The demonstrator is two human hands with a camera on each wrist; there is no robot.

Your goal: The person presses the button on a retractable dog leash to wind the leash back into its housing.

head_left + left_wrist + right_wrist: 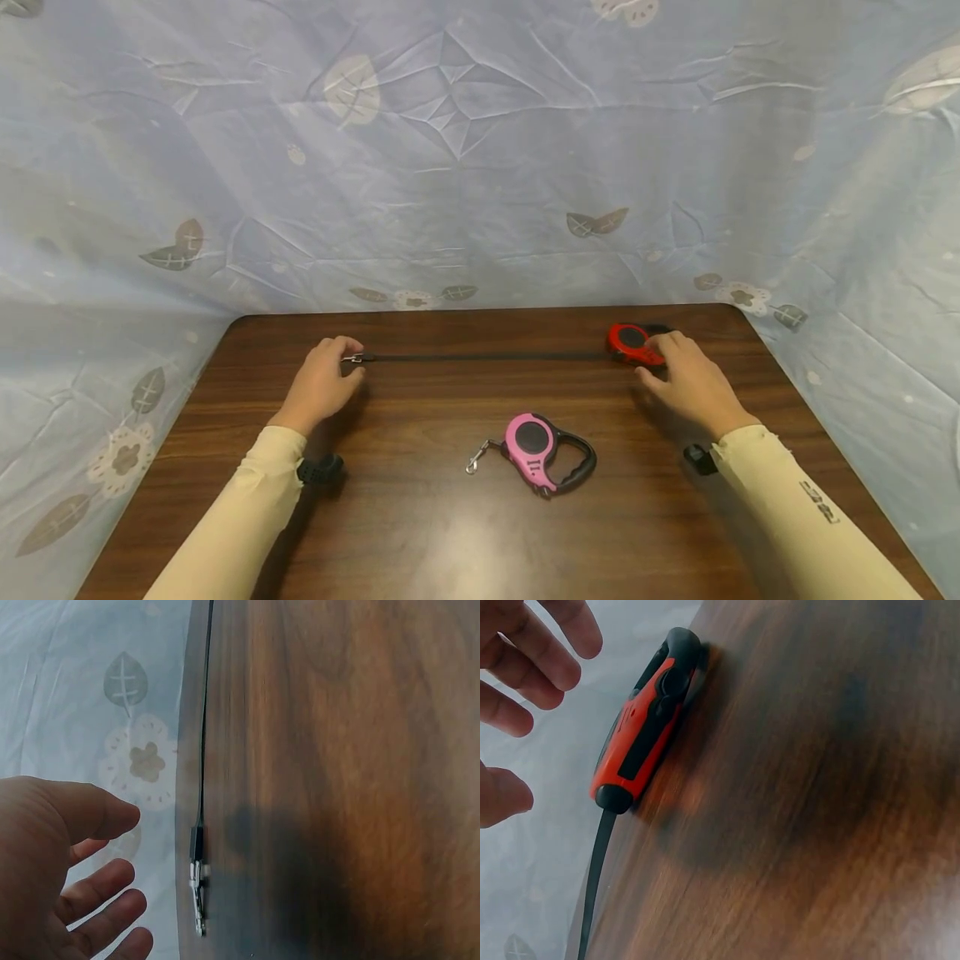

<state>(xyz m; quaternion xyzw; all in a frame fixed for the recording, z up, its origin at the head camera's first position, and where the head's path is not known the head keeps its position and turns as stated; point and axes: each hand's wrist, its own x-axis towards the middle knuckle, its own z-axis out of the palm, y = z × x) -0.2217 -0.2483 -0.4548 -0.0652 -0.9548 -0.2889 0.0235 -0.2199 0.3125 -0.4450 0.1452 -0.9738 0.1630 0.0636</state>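
Note:
A red and black retractable dog leash [628,337] lies near the back right of the table. Its black strap [487,357] runs straight out to the left and ends in a silver metal clip [198,900]. My left hand [318,386] hovers by the clip, fingers relaxed and apart from it in the left wrist view. Beside the red leash handle [641,735] my right hand [692,382] is held with spread, loosely bent fingers, and a gap shows between them in the right wrist view. Neither hand holds anything.
A pink and black retractable leash [529,437] lies nearer the front, its small silver clip [475,459] pointing left. The brown wooden table [405,517] meets a pale patterned cloth [465,208] at its back and sides.

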